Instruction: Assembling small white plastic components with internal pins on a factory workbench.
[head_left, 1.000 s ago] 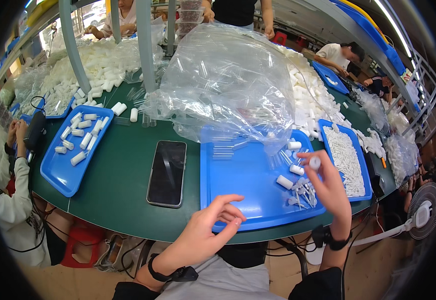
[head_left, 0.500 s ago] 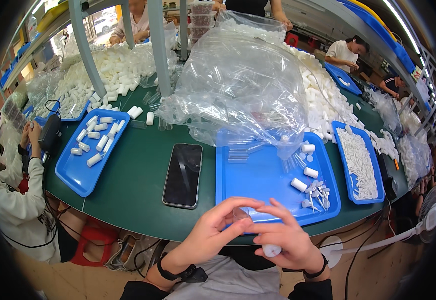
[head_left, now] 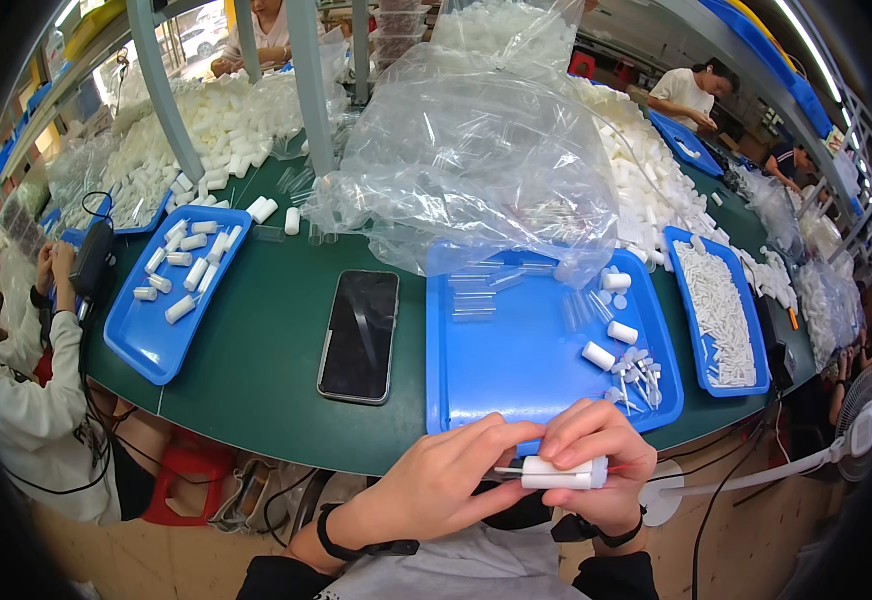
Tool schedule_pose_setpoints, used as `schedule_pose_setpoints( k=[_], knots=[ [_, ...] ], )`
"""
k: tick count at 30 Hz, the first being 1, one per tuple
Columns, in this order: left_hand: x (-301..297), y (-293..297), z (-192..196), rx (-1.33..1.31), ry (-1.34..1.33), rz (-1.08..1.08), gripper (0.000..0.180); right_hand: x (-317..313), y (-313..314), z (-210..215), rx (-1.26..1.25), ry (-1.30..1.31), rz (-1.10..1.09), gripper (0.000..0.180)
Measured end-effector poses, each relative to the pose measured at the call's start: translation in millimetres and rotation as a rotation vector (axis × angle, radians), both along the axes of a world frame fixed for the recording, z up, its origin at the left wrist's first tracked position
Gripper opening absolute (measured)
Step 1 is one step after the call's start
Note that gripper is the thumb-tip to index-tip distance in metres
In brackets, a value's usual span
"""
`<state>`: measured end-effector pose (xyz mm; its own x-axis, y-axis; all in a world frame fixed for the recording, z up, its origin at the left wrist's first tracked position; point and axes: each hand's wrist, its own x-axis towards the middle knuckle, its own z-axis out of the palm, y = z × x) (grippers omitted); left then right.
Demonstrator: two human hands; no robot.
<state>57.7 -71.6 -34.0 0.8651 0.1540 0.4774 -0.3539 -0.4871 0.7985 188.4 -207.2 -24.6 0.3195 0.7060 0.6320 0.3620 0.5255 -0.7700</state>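
A phone (head_left: pixel 359 338) lies near the front edge of the tabletop (head_left: pixel 266 375), between a left tray (head_left: pixel 151 335) and a middle tray (head_left: pixel 506 375). A bag (head_left: pixel 466 150) overlaps the middle tray's rear edge.

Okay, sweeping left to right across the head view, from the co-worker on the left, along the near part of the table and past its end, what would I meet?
Co-worker's sleeve, small tray, phone, big tray, full tray, fan head.
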Motion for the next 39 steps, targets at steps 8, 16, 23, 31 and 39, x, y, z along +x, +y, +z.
schedule_pose_setpoints(
  k=[8, 16, 23, 31, 39],
  knots=[
    [-4, 3, 0, 0.144, 0.066, 0.018, 0.034, 3, 1, 10, -0.145, -0.21, -0.048, 0.033],
    [-3, 1, -1, 0.182, 0.115, 0.052, 0.026, -8, 2, 0, -0.225, -0.09, -0.018, 0.028],
    [-3, 4, 0, 0.224, 0.084, 0.106, 0.025, -10, 3, -10, -0.297, 0.105, -0.056, 0.026],
    [0, 3, -7, 0.222, 0.115, 0.081, 0.026, -3, 3, -14, -0.351, 0.218, 0.067, 0.028],
    [1, 1, -5, 0.205, 0.102, 0.081, 0.027, 6, 1, -24, -0.157, 0.022, -0.021, 0.027]
  ],
)
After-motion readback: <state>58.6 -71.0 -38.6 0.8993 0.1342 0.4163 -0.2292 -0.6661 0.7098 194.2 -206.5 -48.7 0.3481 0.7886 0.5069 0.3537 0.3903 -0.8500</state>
